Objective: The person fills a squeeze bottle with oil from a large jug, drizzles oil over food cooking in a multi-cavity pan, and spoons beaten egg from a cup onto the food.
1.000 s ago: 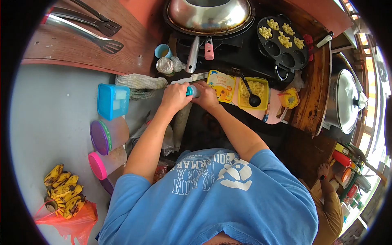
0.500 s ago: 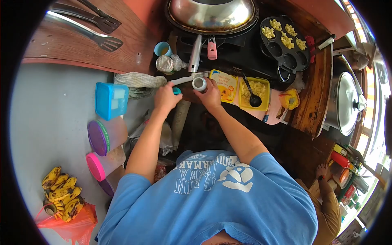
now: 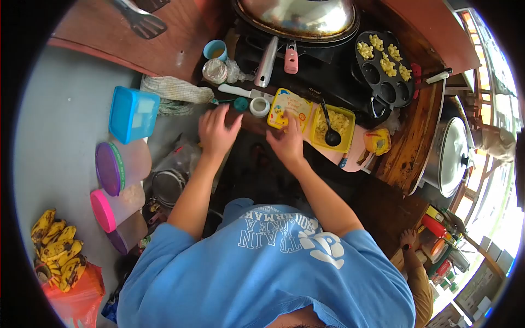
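Note:
My left hand [image 3: 217,131] hangs just below the counter edge, fingers spread and holding nothing. A small teal cap [image 3: 240,104] lies just beyond its fingertips. Beside the cap a small white jar [image 3: 259,107] stands uncapped. My right hand [image 3: 289,145] is open, with its fingertips over the lower edge of a yellow printed lid [image 3: 291,108]; whether they touch it I cannot tell. To the right of the lid, a yellow tub [image 3: 345,124] holds pale chopped pieces and a black ladle [image 3: 331,135]. A white-handled knife [image 3: 236,91] rests behind the jar.
A domed metal lid [image 3: 301,19] covers a pan on the stove. A black moulded pan [image 3: 384,68] has similar pieces in several hollows. Left are a cloth [image 3: 175,90], a blue container [image 3: 133,115] and bananas [image 3: 57,249]. Another person's hand [image 3: 408,239] shows at right.
Both hands have let go: the teal cap and the white jar now rest on the counter. My hands have drawn back towards me, and the camera view has shifted slightly.

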Available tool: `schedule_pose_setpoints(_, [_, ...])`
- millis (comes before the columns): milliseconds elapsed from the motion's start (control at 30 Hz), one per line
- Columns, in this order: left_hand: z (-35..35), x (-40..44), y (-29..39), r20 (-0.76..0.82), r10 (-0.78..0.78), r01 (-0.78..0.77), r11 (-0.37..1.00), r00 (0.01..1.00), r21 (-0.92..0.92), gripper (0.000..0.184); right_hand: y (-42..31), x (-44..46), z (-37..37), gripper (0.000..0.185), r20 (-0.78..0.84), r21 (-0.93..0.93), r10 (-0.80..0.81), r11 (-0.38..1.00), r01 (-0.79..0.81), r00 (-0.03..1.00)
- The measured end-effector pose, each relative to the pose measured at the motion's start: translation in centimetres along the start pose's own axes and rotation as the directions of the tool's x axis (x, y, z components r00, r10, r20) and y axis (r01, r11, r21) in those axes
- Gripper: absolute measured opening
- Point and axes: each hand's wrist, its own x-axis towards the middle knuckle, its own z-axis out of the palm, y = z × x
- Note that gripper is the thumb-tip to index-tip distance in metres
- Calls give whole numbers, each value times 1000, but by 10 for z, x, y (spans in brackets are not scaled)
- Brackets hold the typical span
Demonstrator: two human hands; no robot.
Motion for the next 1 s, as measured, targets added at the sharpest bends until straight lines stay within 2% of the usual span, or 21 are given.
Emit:
schedule_pose_setpoints(33, [-3, -24, 0, -21, 2, -3, 997, 1000, -77, 33, -3, -15, -18, 66, 74, 18, 36, 999, -38, 997])
schedule_pose_setpoints(67, [2, -55, -4, -40, 4, -10, 988, 999, -155, 27, 1, -32, -34, 55, 111, 41, -19, 999, 14, 994])
schedule_pose_setpoints(100, [13, -85, -5, 48, -74, 81, 982, 996, -171, 19, 8, -50, -48, 45, 141, 65, -72, 996, 63, 987])
schedule_pose_setpoints(133, [39, -121, -12, 203, -295, 339, 910, 934, -238, 17, 18, -69, -62, 37, 190, 84, -72, 995, 57, 979])
schedule_pose_setpoints(167, [64, -146, -24, 515, -459, 593, 795, 724, -125, 20, 29, -87, -75, 29, 234, 101, -73, 994, 50, 969])
schedule_pose_setpoints(200, [111, -189, -52, 620, -472, 606, 795, 627, -8, 24, 42, -106, -87, 27, 265, 83, -22, 997, 0, 964])
schedule_pose_setpoints(267, [211, -256, -103, 691, -534, 662, 742, 487, 106, 27, 71, -140, -107, 24, 294, 25, 130, 989, -143, 947])
schedule_pose_setpoints(367, [313, -272, -139, 732, -383, 407, 900, 564, 157, 30, 109, -185, -140, 23, 217, -87, 379, 925, -369, 900])
schedule_pose_setpoints(400, [345, -269, -147, 743, -345, 346, 924, 574, 163, 30, 118, -197, -152, 23, 164, -109, 407, 913, -394, 898])
schedule_pose_setpoints(433, [374, -268, -157, 752, -316, 287, 942, 579, 174, 31, 125, -206, -162, 22, 110, -120, 496, 867, -484, 861])
schedule_pose_setpoints(467, [398, -267, -161, 759, -300, 243, 951, 578, 191, 31, 135, -217, -173, 21, 60, -124, 579, 813, -569, 813])
schedule_pose_setpoints(500, [423, -265, -162, 766, -275, 209, 960, 582, 186, 31, 146, -227, -182, 21, 18, -138, 594, 798, -586, 804])
schedule_pose_setpoints(567, [463, -265, -168, 774, -266, 150, 964, 574, 219, 31, 164, -247, -197, 20, -27, -50, 718, 694, -718, 695])
schedule_pose_setpoints(633, [489, -266, -171, 776, -285, 122, 957, 563, 263, 32, 178, -260, -207, 19, -60, -67, 762, 642, -764, 645])
schedule_pose_setpoints(700, [503, -269, -174, 772, -300, 94, 949, 560, 300, 32, 192, -265, -208, 19, -76, -68, 794, 599, -798, 603])
schedule_pose_setpoints(800, [506, -279, -176, 757, -322, 84, 938, 568, 336, 33, 202, -265, -209, 15, -95, -65, 779, 616, -785, 619])
schedule_pose_setpoints(867, [491, -285, -177, 724, -330, 95, 933, 605, 346, 33, 203, -260, -209, 20, -16, -155, 761, 639, -754, 649])
schedule_pose_setpoints(1000, [421, -304, -163, 601, -291, 122, 944, 744, 306, 34, 186, -225, -207, 24, 161, -170, 674, 738, -653, 721])
